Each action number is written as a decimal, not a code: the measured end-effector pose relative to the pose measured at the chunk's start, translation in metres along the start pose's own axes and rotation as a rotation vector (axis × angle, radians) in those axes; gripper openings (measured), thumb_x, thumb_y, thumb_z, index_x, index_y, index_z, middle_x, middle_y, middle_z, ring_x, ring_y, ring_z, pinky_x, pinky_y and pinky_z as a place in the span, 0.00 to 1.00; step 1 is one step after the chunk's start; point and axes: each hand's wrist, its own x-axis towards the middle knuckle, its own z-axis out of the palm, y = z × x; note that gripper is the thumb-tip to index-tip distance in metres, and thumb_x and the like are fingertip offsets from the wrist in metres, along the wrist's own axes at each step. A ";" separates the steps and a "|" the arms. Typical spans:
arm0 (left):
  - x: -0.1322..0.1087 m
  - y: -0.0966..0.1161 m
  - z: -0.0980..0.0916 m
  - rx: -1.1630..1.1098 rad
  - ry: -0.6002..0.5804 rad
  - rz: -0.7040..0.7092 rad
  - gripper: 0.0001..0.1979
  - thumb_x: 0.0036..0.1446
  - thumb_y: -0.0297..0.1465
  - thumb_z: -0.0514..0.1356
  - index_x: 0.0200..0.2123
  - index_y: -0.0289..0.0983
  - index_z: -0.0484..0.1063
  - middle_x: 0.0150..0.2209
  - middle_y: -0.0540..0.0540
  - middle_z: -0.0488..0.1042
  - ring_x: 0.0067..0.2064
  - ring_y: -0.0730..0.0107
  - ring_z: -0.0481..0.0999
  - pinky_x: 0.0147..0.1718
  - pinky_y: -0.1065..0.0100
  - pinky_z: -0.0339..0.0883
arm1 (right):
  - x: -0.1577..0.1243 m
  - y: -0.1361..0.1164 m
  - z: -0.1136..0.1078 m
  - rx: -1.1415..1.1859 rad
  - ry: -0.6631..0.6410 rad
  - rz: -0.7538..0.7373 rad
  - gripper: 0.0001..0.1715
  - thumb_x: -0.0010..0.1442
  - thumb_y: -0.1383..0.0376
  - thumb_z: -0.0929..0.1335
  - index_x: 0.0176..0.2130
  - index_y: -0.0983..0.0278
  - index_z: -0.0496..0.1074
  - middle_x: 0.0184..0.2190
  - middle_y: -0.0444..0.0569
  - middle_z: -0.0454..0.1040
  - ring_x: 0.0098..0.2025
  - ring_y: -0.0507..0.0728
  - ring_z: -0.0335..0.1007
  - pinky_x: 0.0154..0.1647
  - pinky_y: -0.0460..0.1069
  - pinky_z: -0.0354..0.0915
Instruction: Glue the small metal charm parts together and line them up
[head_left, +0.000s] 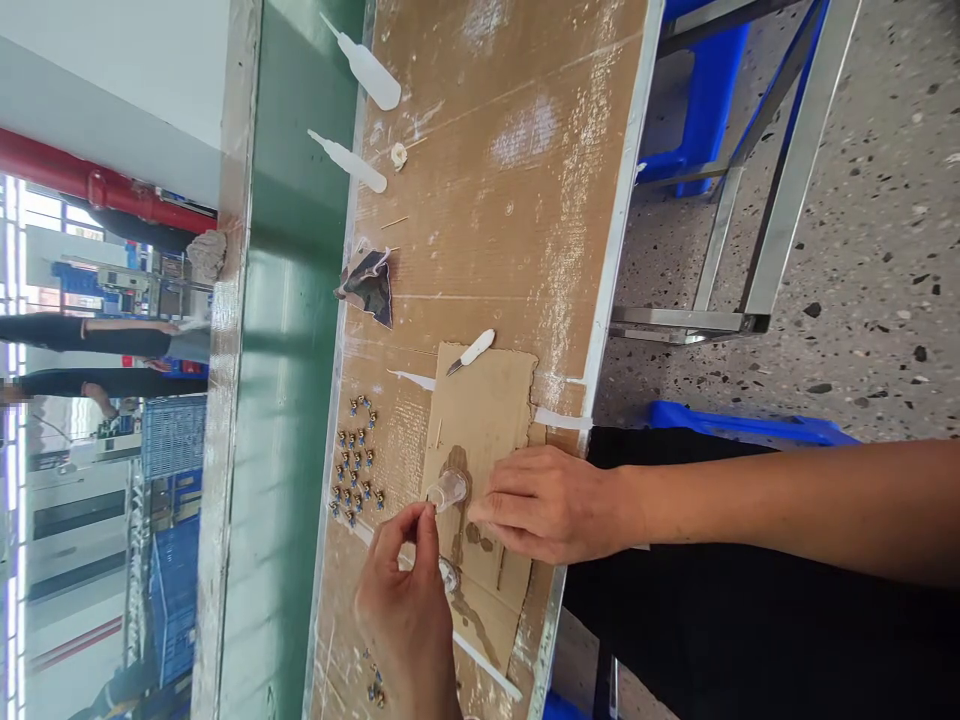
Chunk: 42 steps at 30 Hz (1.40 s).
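My left hand [409, 595] comes in from the bottom of the view, thumb and forefinger pinched together. A tiny dark bit shows at those fingertips; what it is I cannot make out. Right by them, a small clear plastic cup [450, 487] stands on a wet-stained sheet of cardboard [487, 400]. My right hand [559, 505] reaches in from the right with its fingers closed just above the cardboard; whatever they hold is hidden. A second clear round container [448, 575] is partly covered by my left hand. Several small blue-and-gold pieces [354, 478] sit in rows beyond the cardboard.
A white-handled craft knife [476, 348] lies on the cardboard's edge. Farther along the table are a crumpled dark cloth [367, 285] and two white nozzle bottles [371, 75]. Metal stool legs [795, 170] stand beside the table. People [90, 385] are in the background.
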 end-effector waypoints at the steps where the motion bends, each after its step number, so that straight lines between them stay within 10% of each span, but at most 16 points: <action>1: -0.001 0.001 -0.002 -0.006 0.006 -0.010 0.12 0.47 0.43 0.59 0.27 0.42 0.76 0.29 0.48 0.76 0.33 0.64 0.74 0.36 0.63 0.66 | 0.001 0.000 0.000 0.000 0.001 -0.001 0.10 0.62 0.70 0.61 0.35 0.68 0.71 0.23 0.44 0.66 0.26 0.50 0.58 0.28 0.45 0.58; 8: -0.027 -0.012 -0.018 -0.143 0.182 -0.267 0.16 0.42 0.46 0.65 0.31 0.43 0.77 0.30 0.50 0.79 0.37 0.62 0.77 0.39 0.63 0.69 | 0.002 0.000 -0.004 0.011 0.019 -0.006 0.11 0.63 0.70 0.60 0.36 0.69 0.71 0.24 0.45 0.67 0.27 0.50 0.60 0.29 0.45 0.60; 21: -0.134 -0.129 0.006 -0.438 0.484 -0.879 0.19 0.37 0.43 0.67 0.31 0.37 0.76 0.29 0.46 0.79 0.37 0.60 0.78 0.36 0.64 0.71 | -0.002 -0.006 -0.006 0.123 -0.106 0.004 0.08 0.63 0.72 0.63 0.41 0.67 0.69 0.26 0.46 0.70 0.29 0.49 0.65 0.30 0.44 0.62; 34: -0.166 -0.151 0.027 -0.360 0.675 -0.852 0.08 0.44 0.45 0.62 0.29 0.52 0.72 0.22 0.52 0.76 0.38 0.54 0.79 0.28 0.58 0.76 | -0.004 -0.013 -0.006 0.030 -0.219 -0.037 0.13 0.60 0.74 0.65 0.44 0.62 0.69 0.29 0.43 0.75 0.30 0.49 0.72 0.30 0.45 0.67; 42: -0.158 -0.161 0.037 -0.466 0.508 -0.852 0.14 0.39 0.45 0.67 0.26 0.44 0.73 0.25 0.51 0.77 0.32 0.58 0.79 0.31 0.57 0.77 | -0.001 -0.016 -0.006 -0.080 -0.249 -0.042 0.11 0.61 0.72 0.65 0.43 0.59 0.70 0.28 0.40 0.77 0.30 0.47 0.73 0.32 0.43 0.68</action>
